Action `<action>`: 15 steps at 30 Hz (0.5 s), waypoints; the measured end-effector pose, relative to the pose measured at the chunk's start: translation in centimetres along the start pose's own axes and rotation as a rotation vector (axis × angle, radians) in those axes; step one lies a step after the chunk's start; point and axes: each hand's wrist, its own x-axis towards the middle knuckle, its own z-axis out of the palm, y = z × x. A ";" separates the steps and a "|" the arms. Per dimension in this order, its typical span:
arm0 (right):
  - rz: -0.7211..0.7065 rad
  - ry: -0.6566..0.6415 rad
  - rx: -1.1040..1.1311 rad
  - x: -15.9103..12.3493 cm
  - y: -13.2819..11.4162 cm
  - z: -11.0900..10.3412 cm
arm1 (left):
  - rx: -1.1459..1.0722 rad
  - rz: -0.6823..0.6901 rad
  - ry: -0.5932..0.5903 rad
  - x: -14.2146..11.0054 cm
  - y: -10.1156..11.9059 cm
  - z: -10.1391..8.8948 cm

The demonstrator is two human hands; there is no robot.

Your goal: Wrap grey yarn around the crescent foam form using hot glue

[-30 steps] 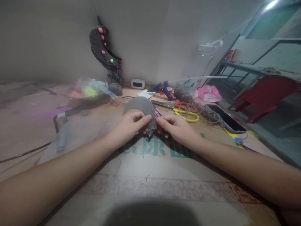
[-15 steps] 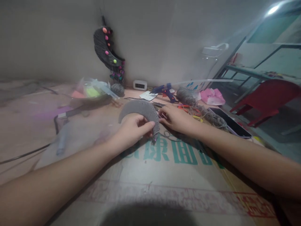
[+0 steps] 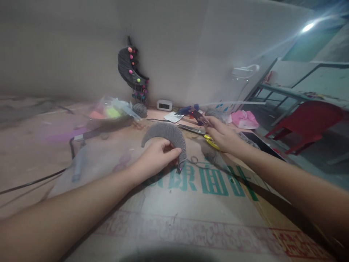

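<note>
A crescent shape [image 3: 163,131] wound in grey yarn lies over the cardboard [image 3: 191,211]. My left hand [image 3: 159,156] pinches its right arm, thumb on top and fingers partly hidden at the inner curve. Farther back on the right, my right hand [image 3: 222,134] has its fingers closed at the handle of a blue glue gun [image 3: 188,110], which shows a small red light; motion blurs the fingertips. Below that hand lie scissors [image 3: 211,142] with yellow handles. A loose grey yarn strand [image 3: 197,161] curls beside the crescent's lower tip.
A finished-looking yarn crescent [image 3: 127,67] with coloured pompoms hangs on the wall. Behind the work stand a small white clock [image 3: 164,105] and a grey yarn ball [image 3: 140,110]. A bowl [image 3: 109,118] of bright pieces sits left, a pink bag [image 3: 244,119] and phone [image 3: 259,143] right.
My right hand has moved from beside the crescent back and right to the glue gun's handle. My left hand keeps its hold on the crescent. The view has tilted slightly.
</note>
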 end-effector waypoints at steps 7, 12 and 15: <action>0.073 -0.032 0.155 -4.3 -2.6 1.0 | 0.024 -0.015 -0.010 -0.1 0.1 0.0; -0.005 -0.037 0.135 -5.1 -2.8 1.3 | 0.022 -0.007 -0.041 0.0 -0.1 0.0; -0.092 -0.005 0.128 -5.4 -3.1 1.1 | 0.009 -0.005 -0.041 0.0 -0.2 0.0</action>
